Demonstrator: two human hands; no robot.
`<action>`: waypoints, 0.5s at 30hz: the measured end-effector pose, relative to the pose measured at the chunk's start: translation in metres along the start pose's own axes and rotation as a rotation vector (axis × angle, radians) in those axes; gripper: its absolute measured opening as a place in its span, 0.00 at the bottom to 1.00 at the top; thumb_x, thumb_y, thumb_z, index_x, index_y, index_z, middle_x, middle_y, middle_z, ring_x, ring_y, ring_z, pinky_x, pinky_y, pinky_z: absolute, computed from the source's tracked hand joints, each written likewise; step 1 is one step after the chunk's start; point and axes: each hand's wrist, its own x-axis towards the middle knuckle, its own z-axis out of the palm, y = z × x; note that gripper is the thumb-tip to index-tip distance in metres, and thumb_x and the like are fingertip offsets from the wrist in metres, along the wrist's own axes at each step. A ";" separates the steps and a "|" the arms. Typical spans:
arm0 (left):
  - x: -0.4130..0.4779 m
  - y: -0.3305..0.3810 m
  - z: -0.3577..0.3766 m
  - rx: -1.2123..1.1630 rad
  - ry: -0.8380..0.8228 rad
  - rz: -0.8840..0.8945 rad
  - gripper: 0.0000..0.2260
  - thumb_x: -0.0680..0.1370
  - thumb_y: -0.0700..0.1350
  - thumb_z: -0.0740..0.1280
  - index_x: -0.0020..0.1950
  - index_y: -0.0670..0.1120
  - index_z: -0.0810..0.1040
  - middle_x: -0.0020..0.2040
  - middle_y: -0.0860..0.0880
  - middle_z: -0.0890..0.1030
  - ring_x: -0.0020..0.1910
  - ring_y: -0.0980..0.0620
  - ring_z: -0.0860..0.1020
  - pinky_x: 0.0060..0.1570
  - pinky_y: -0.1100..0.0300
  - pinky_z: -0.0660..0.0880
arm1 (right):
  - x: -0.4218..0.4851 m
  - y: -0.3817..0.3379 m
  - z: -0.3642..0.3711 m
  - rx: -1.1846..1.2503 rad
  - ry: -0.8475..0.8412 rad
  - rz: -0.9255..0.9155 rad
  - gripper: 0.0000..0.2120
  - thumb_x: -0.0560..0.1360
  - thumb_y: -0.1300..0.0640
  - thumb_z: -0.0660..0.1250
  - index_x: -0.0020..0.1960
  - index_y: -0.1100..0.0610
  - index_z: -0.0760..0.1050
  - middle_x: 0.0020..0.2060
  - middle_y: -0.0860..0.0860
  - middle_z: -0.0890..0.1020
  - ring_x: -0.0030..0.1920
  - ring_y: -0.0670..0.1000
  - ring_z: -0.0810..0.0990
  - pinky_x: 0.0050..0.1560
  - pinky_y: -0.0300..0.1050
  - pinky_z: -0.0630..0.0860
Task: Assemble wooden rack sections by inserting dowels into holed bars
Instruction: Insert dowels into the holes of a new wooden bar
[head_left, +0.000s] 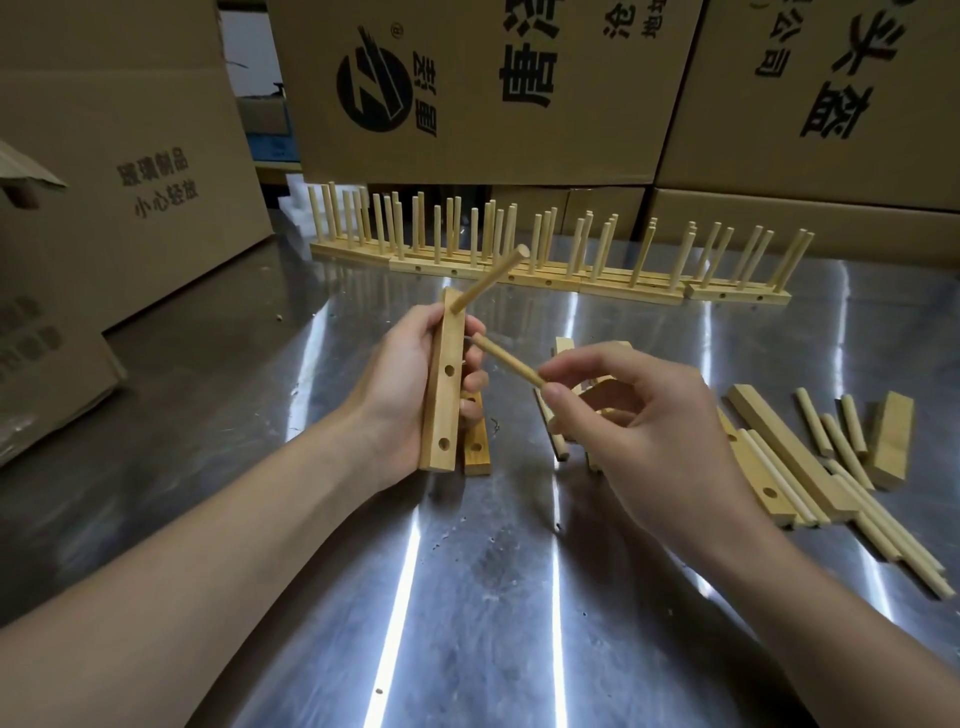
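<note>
Cardboard cartons (493, 88) wall in a shiny metal worktop (467, 597). Over its middle, the holed bar (444, 384) stands almost on end in the left hand (400, 384), palm behind it and fingers curled round its far edge. One seated dowel (488, 280) juts from the top hole; two lower holes show open, so this section looks barely begun. The right hand (639, 431) pinches a loose dowel (506, 364) between thumb and fingertips, its free end just beside the bar's right edge and not yet in a hole. Another holed bar (477, 441) lies on the worktop just below the held one. To the right sits a pile of spare bars and dowels (779, 457). At the back runs a row of finished rack sections (545, 260), so much is done and stock remains.
</note>
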 end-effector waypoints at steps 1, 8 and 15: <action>0.000 0.000 0.000 0.000 -0.005 0.001 0.17 0.86 0.55 0.57 0.51 0.45 0.77 0.38 0.49 0.74 0.32 0.54 0.71 0.27 0.61 0.69 | -0.001 0.000 0.000 -0.003 -0.007 -0.012 0.06 0.79 0.59 0.75 0.52 0.48 0.86 0.43 0.43 0.86 0.43 0.48 0.86 0.42 0.49 0.83; -0.001 0.000 0.002 0.004 -0.038 -0.013 0.16 0.87 0.57 0.56 0.50 0.47 0.76 0.38 0.51 0.71 0.32 0.54 0.68 0.29 0.61 0.68 | -0.004 -0.004 0.000 -0.103 -0.062 -0.088 0.07 0.78 0.61 0.75 0.53 0.50 0.86 0.42 0.42 0.83 0.46 0.48 0.84 0.43 0.47 0.82; -0.005 -0.002 0.006 0.080 -0.007 0.000 0.18 0.86 0.57 0.58 0.47 0.49 0.79 0.37 0.51 0.73 0.32 0.55 0.69 0.29 0.62 0.66 | -0.005 -0.005 0.001 -0.174 -0.003 -0.182 0.06 0.78 0.62 0.74 0.53 0.53 0.85 0.45 0.44 0.82 0.47 0.47 0.83 0.42 0.38 0.80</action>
